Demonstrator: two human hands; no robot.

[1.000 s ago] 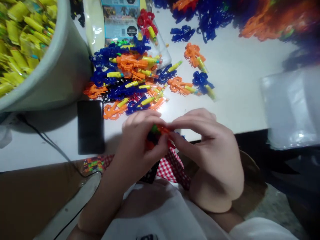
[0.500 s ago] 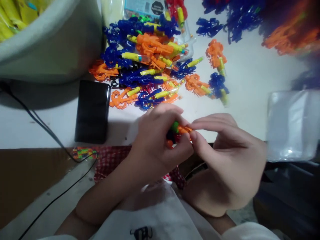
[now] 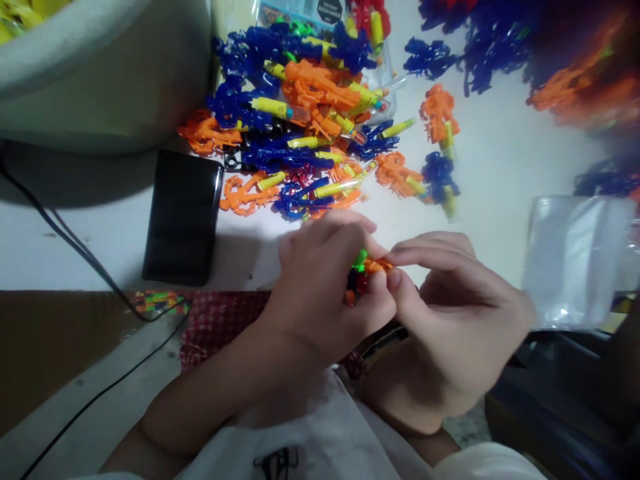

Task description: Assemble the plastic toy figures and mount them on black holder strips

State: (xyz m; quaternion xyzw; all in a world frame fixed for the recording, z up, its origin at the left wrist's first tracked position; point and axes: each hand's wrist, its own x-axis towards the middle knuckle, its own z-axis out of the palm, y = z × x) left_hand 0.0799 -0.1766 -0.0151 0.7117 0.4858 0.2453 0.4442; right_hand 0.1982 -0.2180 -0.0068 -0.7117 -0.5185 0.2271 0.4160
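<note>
My left hand (image 3: 330,283) is closed around a small orange and green plastic toy (image 3: 375,265), with something red and dark also in its curled fingers. Thumb and forefinger of my right hand (image 3: 460,307) pinch the right end of the same toy, touching the left fingertips. Most of the toy is hidden by the fingers. Just beyond the hands lies a pile of blue and orange plastic toys (image 3: 320,83), many with a yellow-wrapped clear tube. Nearest to the knuckles is a blue toy (image 3: 300,199) with such a tube.
A black phone-like slab (image 3: 184,217) lies left of my hands, near the table edge. Behind it stands a large pale bucket (image 3: 125,87) holding yellow items. Clear plastic bags (image 3: 570,260) lie at the right. More blue toys (image 3: 495,53) and blurred orange ones occupy the far right.
The view has shifted slightly, so my hands appear a little farther right and lower. Both hands keep their hold on the toy, with slightly more of its green part showing.
</note>
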